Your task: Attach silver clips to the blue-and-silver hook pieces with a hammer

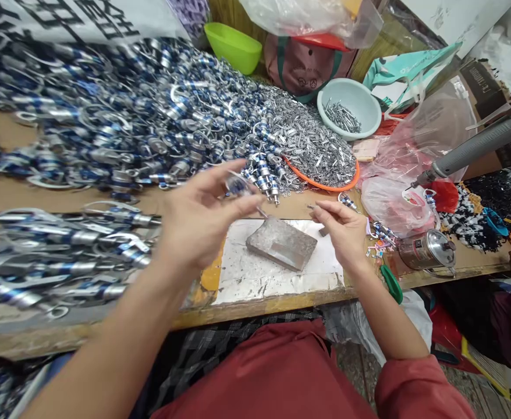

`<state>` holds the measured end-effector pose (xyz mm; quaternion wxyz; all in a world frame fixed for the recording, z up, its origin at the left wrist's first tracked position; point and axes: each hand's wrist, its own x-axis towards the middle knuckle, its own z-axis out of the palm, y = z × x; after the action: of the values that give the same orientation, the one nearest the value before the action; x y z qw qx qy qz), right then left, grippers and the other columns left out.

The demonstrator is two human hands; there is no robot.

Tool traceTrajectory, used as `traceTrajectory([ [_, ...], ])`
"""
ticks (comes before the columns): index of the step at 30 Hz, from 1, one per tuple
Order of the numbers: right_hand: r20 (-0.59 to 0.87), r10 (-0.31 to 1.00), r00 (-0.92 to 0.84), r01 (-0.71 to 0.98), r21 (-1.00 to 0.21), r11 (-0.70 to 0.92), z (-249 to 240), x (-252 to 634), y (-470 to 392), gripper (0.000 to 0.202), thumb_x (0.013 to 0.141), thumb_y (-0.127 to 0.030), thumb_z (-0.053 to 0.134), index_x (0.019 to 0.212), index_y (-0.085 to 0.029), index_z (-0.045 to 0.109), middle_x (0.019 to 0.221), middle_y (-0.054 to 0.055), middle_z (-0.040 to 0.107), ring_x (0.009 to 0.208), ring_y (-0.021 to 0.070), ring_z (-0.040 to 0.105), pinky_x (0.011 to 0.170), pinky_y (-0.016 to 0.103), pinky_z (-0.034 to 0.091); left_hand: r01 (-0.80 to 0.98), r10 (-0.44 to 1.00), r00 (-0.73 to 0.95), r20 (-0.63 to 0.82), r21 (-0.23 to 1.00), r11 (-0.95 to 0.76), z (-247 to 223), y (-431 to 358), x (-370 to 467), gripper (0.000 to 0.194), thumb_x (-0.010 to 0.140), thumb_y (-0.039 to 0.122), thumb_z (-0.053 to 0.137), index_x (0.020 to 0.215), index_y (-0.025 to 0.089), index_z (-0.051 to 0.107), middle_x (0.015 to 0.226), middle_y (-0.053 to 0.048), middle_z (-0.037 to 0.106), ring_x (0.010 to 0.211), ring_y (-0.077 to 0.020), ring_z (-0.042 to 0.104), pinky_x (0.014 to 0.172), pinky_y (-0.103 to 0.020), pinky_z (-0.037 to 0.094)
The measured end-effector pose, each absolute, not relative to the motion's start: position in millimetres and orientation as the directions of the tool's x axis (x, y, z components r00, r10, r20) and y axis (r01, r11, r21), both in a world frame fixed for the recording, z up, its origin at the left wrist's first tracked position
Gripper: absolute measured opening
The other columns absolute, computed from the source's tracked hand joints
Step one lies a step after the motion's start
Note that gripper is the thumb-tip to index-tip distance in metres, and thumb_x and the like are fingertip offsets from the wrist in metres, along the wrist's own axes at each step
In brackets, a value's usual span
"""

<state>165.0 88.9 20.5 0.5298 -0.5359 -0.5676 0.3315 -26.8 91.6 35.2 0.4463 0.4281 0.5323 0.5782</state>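
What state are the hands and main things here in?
Left hand: gripping a blurred blue-and-silver piece
Right hand: pinching a small metal part
Metal block: lying on white paper
Pale blue bowl: upright, partly filled with metal pins
Green bowl: tilted, contents not visible
Orange-rimmed tray: heaped with small silver pieces
Metal cup: lid on
Screwdriver: slanted, tip down

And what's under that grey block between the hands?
A stained white sheet shows around the grey block, to its left, right and front. Whatever lies directly beneath the block is covered, so I can't tell.
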Motion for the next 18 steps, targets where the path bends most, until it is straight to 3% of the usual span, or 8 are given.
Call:
traceTrajectory([
  [2, 0.321, 0.945, 0.061, 0.266, -0.918, 0.295, 29.1, 151.2, 77.3, 0.007, 0.072, -0.022, 0.069, 0.079, -0.021, 0.073, 0.079, 0.001, 0.071, 0.073, 0.0122, 0.065, 0.071, 0.028, 0.056, -0.215, 0.984, -0.165, -0.068, 0.976, 0.032, 31.9, 69.2, -13.8, 0.050, 0.055, 0.027, 0.081, 0.102, 0.020, 0.068, 0.084, -0.004, 0.072, 0.078, -0.0200, 0.068, 0.076, -0.036, 0.059],
  [5, 0.368, 0.929, -0.035, 0.294, -0.885, 0.362, 33.6, 135.9, 62.7, 0.010, 0.076, -0.018, 0.065, 0.078, -0.023, 0.073, 0.078, 0.000, 0.071, 0.075, 0.0116, 0.065, 0.071, 0.026, 0.056, -0.243, 0.975, -0.175, -0.140, 0.965, 0.095, 23.3, 45.8, 1.6, 0.042, 0.051, 0.031, 0.082, 0.090, 0.020, 0.070, 0.083, -0.003, 0.073, 0.078, -0.0201, 0.069, 0.076, -0.035, 0.059],
  [13, 0.399, 0.917, -0.006, 0.245, -0.888, 0.388, 22.6, 135.0, 43.9, 0.011, 0.077, -0.016, 0.066, 0.079, -0.023, 0.073, 0.077, 0.000, 0.070, 0.075, 0.0114, 0.064, 0.069, 0.023, 0.054, -0.062, 0.976, -0.214, 0.029, 0.997, -0.043, 14.3, 29.9, 4.6, 0.023, 0.062, 0.031, 0.077, 0.082, 0.021, 0.071, 0.081, -0.001, 0.074, 0.075, -0.0186, 0.069, 0.073, -0.030, 0.058],
  [18, 0.396, 0.914, -0.084, 0.226, -0.886, 0.405, 23.1, 137.1, 40.0, 0.010, 0.079, -0.020, 0.064, 0.076, -0.024, 0.073, 0.077, 0.001, 0.070, 0.074, 0.0133, 0.065, 0.070, 0.027, 0.054, 0.002, 0.974, -0.222, 0.042, 0.999, -0.043, 14.1, 27.0, 3.3, 0.019, 0.063, 0.029, 0.076, 0.080, 0.022, 0.072, 0.084, -0.002, 0.074, 0.078, -0.0199, 0.069, 0.074, -0.031, 0.058],
])
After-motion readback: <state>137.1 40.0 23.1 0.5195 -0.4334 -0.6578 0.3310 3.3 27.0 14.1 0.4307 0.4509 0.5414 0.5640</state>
